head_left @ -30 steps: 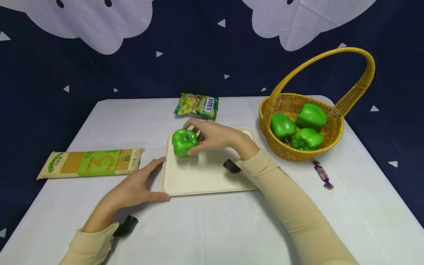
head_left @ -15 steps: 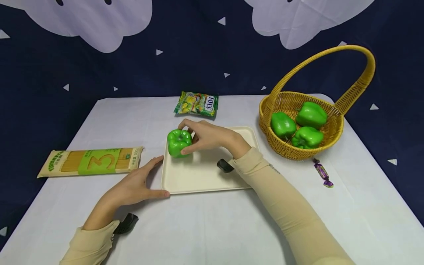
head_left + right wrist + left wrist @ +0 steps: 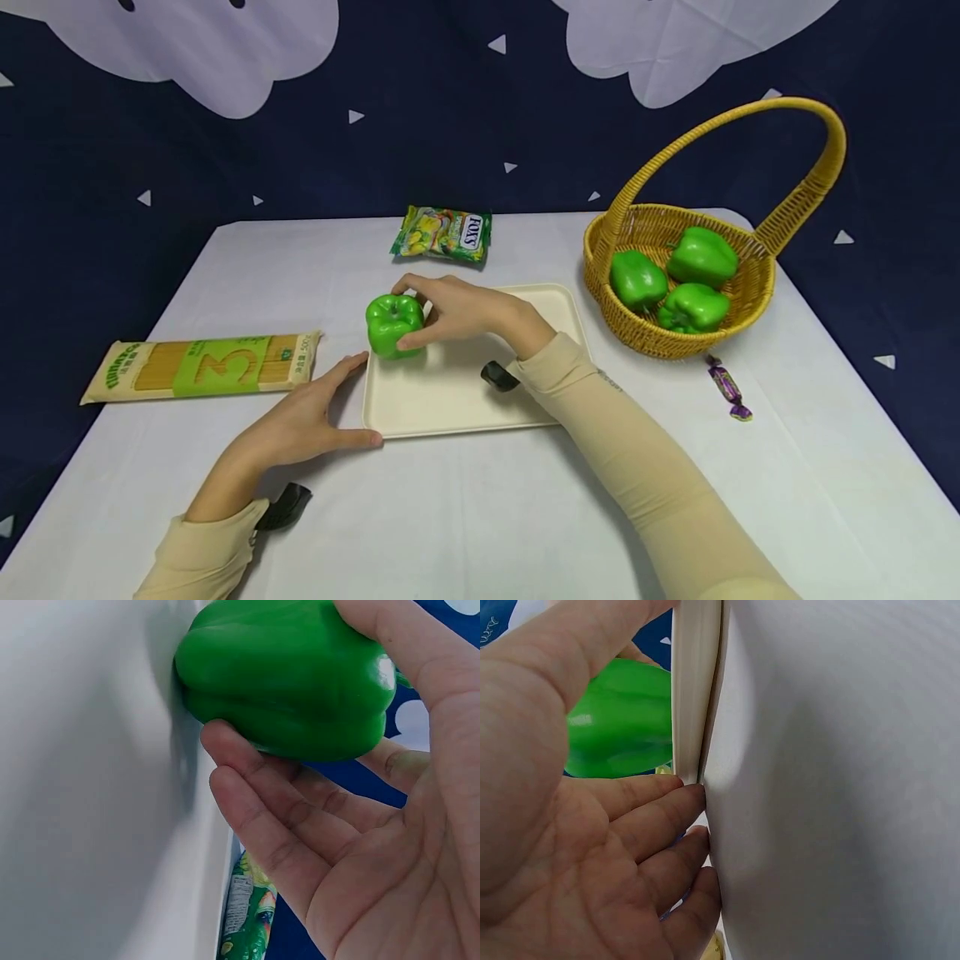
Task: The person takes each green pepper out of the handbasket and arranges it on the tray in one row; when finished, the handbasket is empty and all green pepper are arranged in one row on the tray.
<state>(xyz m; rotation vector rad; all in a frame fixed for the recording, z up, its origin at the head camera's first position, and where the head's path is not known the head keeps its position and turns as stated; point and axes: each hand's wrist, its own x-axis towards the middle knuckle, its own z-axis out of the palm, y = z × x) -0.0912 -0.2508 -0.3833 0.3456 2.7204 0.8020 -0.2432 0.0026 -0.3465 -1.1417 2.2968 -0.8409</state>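
Note:
A glossy green bell pepper (image 3: pixel 394 325) stands upright at the left end of a cream rectangular tray (image 3: pixel 465 408). My right hand (image 3: pixel 468 310) holds it from the right, thumb on the near side and fingers behind. In the right wrist view the pepper's (image 3: pixel 289 682) base is right at the tray surface, with fingertips (image 3: pixel 225 742) along its side. My left hand (image 3: pixel 303 421) spreads at the tray's left side, its thumb at the near corner. The left wrist view shows extended fingers (image 3: pixel 656 821) against the tray's edge (image 3: pixel 694 697).
A yellow wicker basket (image 3: pixel 652 337) with a tall handle holds three green bell peppers at the back right. Beside it lies a purple wrapped candy (image 3: pixel 727 388). A FOX'S candy bag (image 3: pixel 442 234) sits behind the tray, and a pasta pack (image 3: pixel 202 367) lies at the left.
My right hand has moved left with the bell pepper, bringing it close to the tray's left edge. The left hand has stayed at the tray's side.

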